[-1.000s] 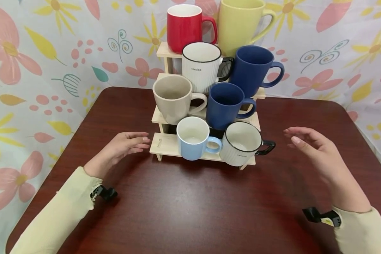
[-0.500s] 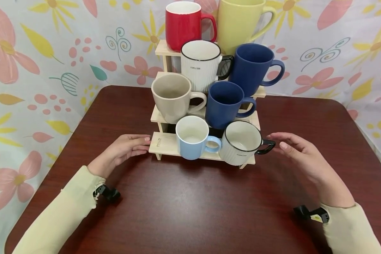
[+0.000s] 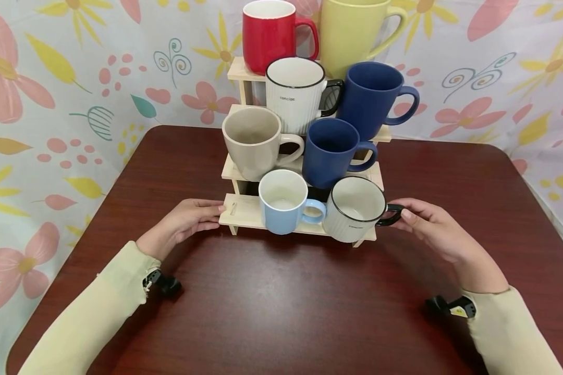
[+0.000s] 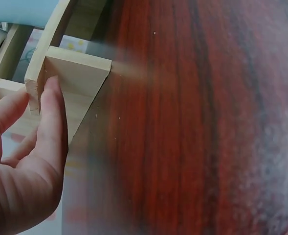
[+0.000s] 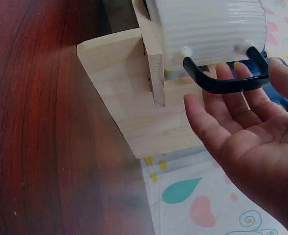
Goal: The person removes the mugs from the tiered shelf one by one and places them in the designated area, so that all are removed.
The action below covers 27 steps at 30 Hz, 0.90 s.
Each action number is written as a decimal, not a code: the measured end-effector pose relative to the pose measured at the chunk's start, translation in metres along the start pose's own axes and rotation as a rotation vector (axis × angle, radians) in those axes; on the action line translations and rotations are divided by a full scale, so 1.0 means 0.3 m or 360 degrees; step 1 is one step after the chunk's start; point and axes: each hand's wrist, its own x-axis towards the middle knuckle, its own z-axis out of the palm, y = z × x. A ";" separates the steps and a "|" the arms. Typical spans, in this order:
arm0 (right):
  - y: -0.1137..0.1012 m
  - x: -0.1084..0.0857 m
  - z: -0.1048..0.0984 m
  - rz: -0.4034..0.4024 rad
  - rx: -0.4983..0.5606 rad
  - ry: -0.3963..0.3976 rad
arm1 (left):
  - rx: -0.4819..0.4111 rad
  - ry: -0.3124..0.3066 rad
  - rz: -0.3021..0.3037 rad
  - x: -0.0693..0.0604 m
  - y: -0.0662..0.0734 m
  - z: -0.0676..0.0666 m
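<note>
A three-tier-or-higher wooden rack (image 3: 244, 211) holds several mugs. At the left end of its lowest board, my left hand (image 3: 183, 223) grips the wood between thumb and fingers; the left wrist view shows this hand (image 4: 33, 147) at the board's end (image 4: 33, 90). On the lowest board stand a light blue mug (image 3: 282, 216) and, to its right, a white ribbed mug (image 3: 349, 225) with a black handle (image 3: 391, 214). My right hand (image 3: 441, 237) pinches that handle; in the right wrist view its thumb lies on the handle (image 5: 222, 86), with fingers behind it.
Higher tiers carry a beige mug (image 3: 252, 151), two dark blue mugs, another white mug (image 3: 293, 107), a red mug (image 3: 268, 39) and a tall yellow mug (image 3: 352, 36). Behind the dark wooden table (image 3: 281, 312) hangs a flowered cloth (image 3: 122, 31).
My right hand has come left from beside the rack onto the white mug's black handle. My left hand has moved slightly right, onto the lowest board's end. The mugs keep their places on the rack.
</note>
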 end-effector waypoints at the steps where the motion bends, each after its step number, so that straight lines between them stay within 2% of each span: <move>1: 0.002 0.002 -0.003 -0.0017 0.0025 -0.0022 | -0.0003 -0.0006 0.0001 0.000 0.002 0.001; 8: 0.004 0.018 -0.016 -0.0086 0.0160 -0.0143 | -0.0057 -0.0043 0.0023 -0.003 0.021 0.013; 18: -0.022 0.024 -0.019 -0.0009 0.0137 -0.0214 | -0.0040 -0.0022 0.0005 0.006 0.018 0.009; 27: -0.018 0.029 -0.026 0.0043 0.0268 -0.0208 | -0.0030 -0.0007 0.0012 0.010 0.022 0.008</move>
